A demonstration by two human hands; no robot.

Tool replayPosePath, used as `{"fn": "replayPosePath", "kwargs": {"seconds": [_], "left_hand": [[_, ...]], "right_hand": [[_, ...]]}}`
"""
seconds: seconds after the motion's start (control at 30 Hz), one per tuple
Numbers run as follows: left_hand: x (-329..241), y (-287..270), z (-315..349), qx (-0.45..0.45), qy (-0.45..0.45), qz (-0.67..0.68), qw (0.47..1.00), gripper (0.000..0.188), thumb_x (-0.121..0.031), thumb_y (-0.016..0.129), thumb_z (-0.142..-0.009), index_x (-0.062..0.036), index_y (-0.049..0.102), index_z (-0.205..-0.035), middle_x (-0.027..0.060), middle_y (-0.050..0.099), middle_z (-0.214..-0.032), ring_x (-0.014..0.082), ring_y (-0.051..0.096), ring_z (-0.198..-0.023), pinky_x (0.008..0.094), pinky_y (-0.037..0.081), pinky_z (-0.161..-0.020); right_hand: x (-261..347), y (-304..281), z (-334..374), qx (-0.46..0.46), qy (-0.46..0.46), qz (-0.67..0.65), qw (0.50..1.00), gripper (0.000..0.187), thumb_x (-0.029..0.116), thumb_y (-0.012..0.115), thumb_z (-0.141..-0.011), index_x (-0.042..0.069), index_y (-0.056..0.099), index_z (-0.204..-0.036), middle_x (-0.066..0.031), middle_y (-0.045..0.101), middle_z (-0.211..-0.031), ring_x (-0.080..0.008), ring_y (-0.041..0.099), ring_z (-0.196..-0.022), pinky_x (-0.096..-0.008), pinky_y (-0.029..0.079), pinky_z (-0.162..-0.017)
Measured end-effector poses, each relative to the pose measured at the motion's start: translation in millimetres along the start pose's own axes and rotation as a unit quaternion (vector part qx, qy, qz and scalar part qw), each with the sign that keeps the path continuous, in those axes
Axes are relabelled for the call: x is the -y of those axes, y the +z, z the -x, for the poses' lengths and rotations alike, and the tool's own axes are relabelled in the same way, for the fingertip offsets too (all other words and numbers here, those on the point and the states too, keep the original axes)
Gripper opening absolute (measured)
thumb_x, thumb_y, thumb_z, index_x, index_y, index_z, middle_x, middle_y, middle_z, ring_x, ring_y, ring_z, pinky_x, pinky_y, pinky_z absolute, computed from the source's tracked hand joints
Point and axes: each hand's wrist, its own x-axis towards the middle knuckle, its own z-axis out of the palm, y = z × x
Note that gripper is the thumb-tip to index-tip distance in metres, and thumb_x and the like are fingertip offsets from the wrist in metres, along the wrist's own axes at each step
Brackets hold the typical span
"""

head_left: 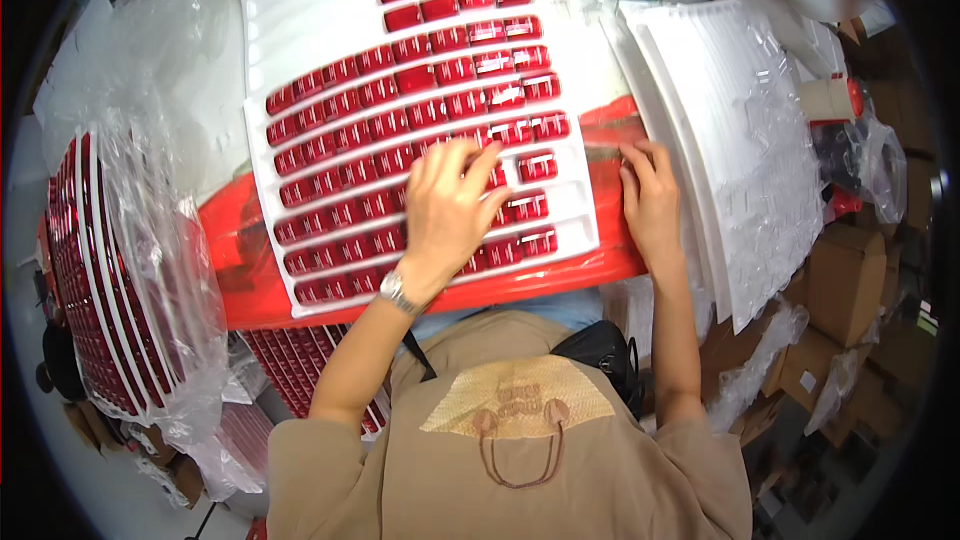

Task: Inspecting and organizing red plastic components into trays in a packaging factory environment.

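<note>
A white ribbed tray lies before me, with rows of small glossy red containers in its grooves; they bear pale print. Over the nearer right part of these rows is my left hand, with a watch on its wrist. Its thumb and index finger close around one red container in the tray. Just beyond the tray's right edge, my right hand has its thumb and fingertips drawn together. A thin pale sliver shows by those fingertips, too indistinct to name.
Red sheeting covers the work surface under the tray. White ribbed trays are stacked at the right, against my right hand's side. Plastic-wrapped trays of red containers stand at the left. Cardboard boxes sit lower right.
</note>
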Motion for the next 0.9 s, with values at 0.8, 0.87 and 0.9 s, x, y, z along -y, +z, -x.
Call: {"fn": "replayPosePath", "kwargs": {"seconds": [0.8, 0.87, 0.9], "left_hand": [[5, -19, 37, -0.008, -0.109, 0.343, 0.933, 0.027, -0.007, 0.072, -0.075, 0.0001, 0.061, -0.099, 0.0131, 0.063, -0.095, 0.0281, 0.061, -0.092, 0.034, 0.049, -0.08], [12, -16, 28, -0.039, -0.005, 0.152, 0.988, 0.025, -0.011, 0.073, -0.074, -0.0016, 0.062, -0.096, 0.0104, 0.061, -0.096, 0.0247, 0.057, -0.091, 0.0353, 0.044, -0.078], [12, -14, 21, -0.043, 0.031, 0.055, 0.997, 0.025, -0.012, 0.073, -0.074, -0.0023, 0.063, -0.094, 0.0094, 0.06, -0.096, 0.0236, 0.055, -0.092, 0.0356, 0.042, -0.078]], "right_hand": [[99, -16, -5, 0.028, -0.122, -0.1, 0.987, 0.045, 0.032, 0.076, -0.075, 0.001, 0.057, -0.101, -0.0137, 0.061, -0.079, -0.026, 0.06, -0.065, -0.0353, 0.047, -0.059], [79, -53, 3, -0.074, -0.009, -0.114, 0.991, 0.038, 0.028, 0.073, -0.078, 0.0, 0.061, -0.1, -0.0143, 0.062, -0.088, -0.0269, 0.06, -0.071, -0.0373, 0.047, -0.063], [68, -78, 4, -0.101, 0.028, 0.019, 0.994, 0.032, 0.023, 0.069, -0.081, 0.001, 0.062, -0.103, -0.0137, 0.063, -0.09, -0.028, 0.059, -0.078, -0.038, 0.047, -0.069]]}}
